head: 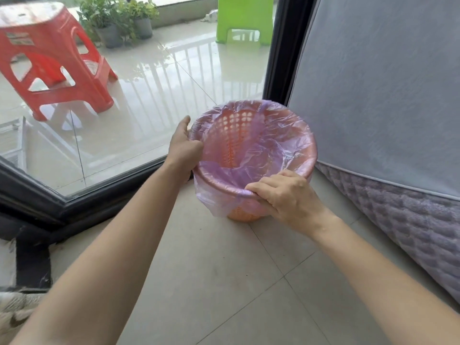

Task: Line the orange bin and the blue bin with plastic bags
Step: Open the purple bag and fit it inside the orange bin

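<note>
Head view looks down on the orange bin (242, 215) standing upright on the tiled floor (224, 282), a little above the middle of the frame, tucked between the glass door (149, 95) at nine o'clock and the grey bed (398, 120) at three o'clock. A thin purple plastic bag (268, 145) lies inside it and is folded out over the rim all the way round; the orange lattice wall shows through the film at the far side. A loose flap of the bag hangs down the outside at about seven o'clock. The left hand (183, 145) is closed on the rim at nine o'clock, thumb inside over the plastic, fingers round the outside. The right hand (286, 192) pinches the bag's edge against the rim at five o'clock, fingers curled tight under it. Beyond the glass, a red stool (49, 58) stands at ten o'clock, a green stool (245, 18) at twelve, with potted plants (119, 21) between them.
</note>
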The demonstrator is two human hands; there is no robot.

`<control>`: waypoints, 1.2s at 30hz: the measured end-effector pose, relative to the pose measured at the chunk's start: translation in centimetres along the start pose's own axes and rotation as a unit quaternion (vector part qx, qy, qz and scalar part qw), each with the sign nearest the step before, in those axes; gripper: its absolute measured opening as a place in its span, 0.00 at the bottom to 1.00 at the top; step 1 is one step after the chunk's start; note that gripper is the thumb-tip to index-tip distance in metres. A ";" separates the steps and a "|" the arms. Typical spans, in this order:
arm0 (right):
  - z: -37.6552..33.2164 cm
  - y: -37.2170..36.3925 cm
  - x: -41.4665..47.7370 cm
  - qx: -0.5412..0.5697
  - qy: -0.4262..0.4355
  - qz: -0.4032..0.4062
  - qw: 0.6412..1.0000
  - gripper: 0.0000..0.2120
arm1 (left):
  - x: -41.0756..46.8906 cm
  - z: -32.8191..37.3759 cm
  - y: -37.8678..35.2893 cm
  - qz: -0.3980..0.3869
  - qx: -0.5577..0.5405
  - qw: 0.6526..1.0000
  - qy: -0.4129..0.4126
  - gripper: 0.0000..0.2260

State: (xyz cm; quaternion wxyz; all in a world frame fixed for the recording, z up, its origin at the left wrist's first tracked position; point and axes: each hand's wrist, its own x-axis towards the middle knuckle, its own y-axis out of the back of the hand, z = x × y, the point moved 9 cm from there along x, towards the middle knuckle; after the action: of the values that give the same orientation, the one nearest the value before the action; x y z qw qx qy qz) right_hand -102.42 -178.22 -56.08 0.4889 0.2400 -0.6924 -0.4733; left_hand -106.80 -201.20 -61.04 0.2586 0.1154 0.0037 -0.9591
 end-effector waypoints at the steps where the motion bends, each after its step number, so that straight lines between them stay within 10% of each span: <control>1: 0.1 0.2 -0.6 0.006 0.003 -0.006 1.000 0.07 | -0.4 -0.3 -0.3 -0.002 -0.003 1.000 0.006 0.39; 11: 1.1 2.3 -0.5 0.196 -0.143 -0.272 0.931 0.30 | -8.5 -0.5 -0.1 0.100 0.027 0.994 -0.035 0.40; 15: 2.9 0.7 4.4 0.064 -0.142 -0.276 0.948 0.19 | -11.0 -0.3 0.1 0.143 0.036 0.989 -0.003 0.36; 18: 3.4 -3.5 6.1 -0.020 -0.113 -0.396 0.911 0.20 | -11.7 3.3 0.9 0.159 0.245 0.953 -0.082 0.36; 25: 2.1 -8.5 6.3 -0.073 -0.045 -0.467 0.880 0.21 | -8.8 8.8 -4.3 -0.090 0.528 0.764 -0.359 0.17; 30: 0.6 -11.5 4.4 -0.065 -0.025 -0.547 0.834 0.26 | -5.3 -0.5 -9.2 -0.358 0.758 0.504 -0.208 0.17; 36: 4.3 -13.3 -2.9 -0.086 -0.109 -0.773 0.619 0.20 | -3.4 -7.6 -5.8 -0.446 0.825 0.347 0.010 0.22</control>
State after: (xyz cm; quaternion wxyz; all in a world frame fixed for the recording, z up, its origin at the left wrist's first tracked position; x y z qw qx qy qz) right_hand -106.87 -179.91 -69.49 -0.1181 0.5900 -0.2554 -0.7568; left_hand -105.19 -193.97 -67.94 -0.4330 0.2610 -0.7360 -0.4503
